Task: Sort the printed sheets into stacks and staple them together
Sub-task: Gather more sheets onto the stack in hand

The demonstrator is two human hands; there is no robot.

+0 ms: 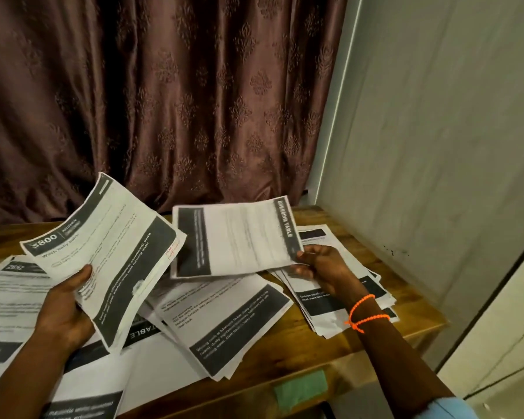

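A bundle of sheets (pixel 103 255) was gripped by the left hand (pixel 64 306), one sheet (pixel 236 237) pinched by the right hand (pixel 321 267) above the surface (pixel 406 309); thin, floppy paper, probably best held at the edges.

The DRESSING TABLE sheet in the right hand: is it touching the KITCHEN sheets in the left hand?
Apart. The head view shows wood and curtain between the DRESSING TABLE sheet and the KITCHEN sheets.

Two bare forearms reaching in from the near edge, left hand (pixel 62 309) and right hand (pixel 324 267) wearing no rings, orange beaded bracelet (pixel 364 313) looping twice round the right wrist, pale blue sleeve (pixel 448 408) showing at the near right.
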